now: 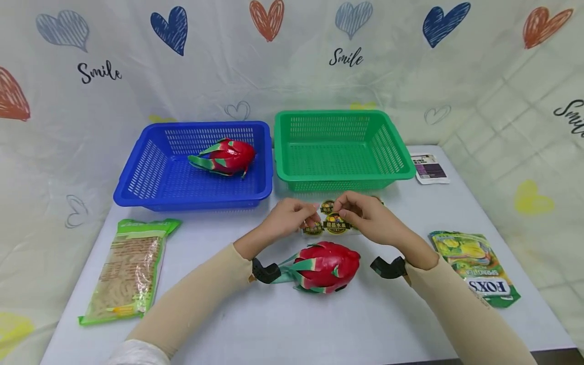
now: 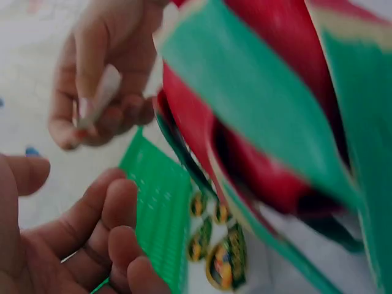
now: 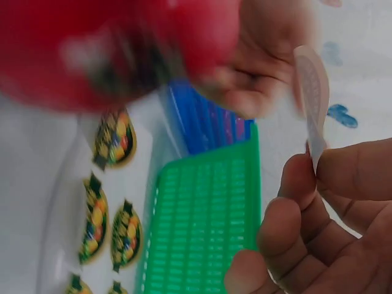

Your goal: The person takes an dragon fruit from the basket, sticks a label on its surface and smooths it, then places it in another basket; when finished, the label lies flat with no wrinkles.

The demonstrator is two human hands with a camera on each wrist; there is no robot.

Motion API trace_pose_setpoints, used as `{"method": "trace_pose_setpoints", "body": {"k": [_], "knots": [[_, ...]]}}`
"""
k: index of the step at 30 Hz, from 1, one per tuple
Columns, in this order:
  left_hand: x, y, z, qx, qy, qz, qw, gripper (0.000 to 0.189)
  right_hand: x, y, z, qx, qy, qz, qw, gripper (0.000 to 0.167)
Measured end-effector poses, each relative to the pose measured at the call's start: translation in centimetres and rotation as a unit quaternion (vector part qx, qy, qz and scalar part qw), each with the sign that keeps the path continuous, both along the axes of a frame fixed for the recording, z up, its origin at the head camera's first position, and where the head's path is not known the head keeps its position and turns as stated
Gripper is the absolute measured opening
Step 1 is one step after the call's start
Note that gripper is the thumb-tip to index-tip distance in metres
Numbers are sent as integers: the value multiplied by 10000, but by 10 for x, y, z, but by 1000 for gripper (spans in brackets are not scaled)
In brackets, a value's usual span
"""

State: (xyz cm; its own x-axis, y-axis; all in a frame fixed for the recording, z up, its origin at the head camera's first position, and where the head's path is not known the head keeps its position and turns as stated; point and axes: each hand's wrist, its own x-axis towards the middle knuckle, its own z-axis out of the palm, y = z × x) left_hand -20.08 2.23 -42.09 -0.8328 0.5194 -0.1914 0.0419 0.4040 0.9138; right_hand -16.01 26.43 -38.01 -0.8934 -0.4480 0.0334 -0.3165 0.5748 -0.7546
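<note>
My right hand pinches a round sticker between thumb and forefinger; its pale back shows in the right wrist view. Opposite it, my left hand hovers with fingers loosely bent and apart, nothing between them in the left wrist view. Below both hands lies a sheet of fruit-label stickers, partly hidden by the fingers. Nearer to me, between the forearms, a red dragon fruit with green scales rests on the white table.
A blue basket at the back left holds another dragon fruit. Beside it stands a green basket. A green-edged food bag lies left, a Fox's pouch right, and a small white-and-purple packet behind.
</note>
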Motion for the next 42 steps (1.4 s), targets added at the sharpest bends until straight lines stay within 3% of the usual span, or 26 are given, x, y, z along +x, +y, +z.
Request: {"method": "trace_pose_setpoints", "body": {"k": [5,9,16,24,28,32,36,42], "knots": [[14,6,16,-258,818,-911,9921,42,13,-1,-1,-124,-239,-102,9996,9],[21,7,18,-200,1085,-1198,9866,31,24,-1,-3,-236,-252,-355,9988,11],[27,5,16,-199,1165,-1275,9848,30,46,2,-9,255,-519,-1148,9917,18],[35,3,18,-466,1171,-1225,9844,29,60,-4,-15,149,-672,-1366,9882,16],[40,6,20,-917,1152,-1134,9826,30,63,-7,-22,299,-453,-1435,9882,15],[45,8,22,-1361,1389,-1058,9752,32,66,-12,-26,623,158,-1449,9874,13],[48,8,25,-1529,1585,-1081,9694,39,67,-15,-26,891,717,-1434,9830,15],[49,8,25,-1629,1574,-1233,9662,49,72,-14,-25,906,713,-1413,9832,15]]}}
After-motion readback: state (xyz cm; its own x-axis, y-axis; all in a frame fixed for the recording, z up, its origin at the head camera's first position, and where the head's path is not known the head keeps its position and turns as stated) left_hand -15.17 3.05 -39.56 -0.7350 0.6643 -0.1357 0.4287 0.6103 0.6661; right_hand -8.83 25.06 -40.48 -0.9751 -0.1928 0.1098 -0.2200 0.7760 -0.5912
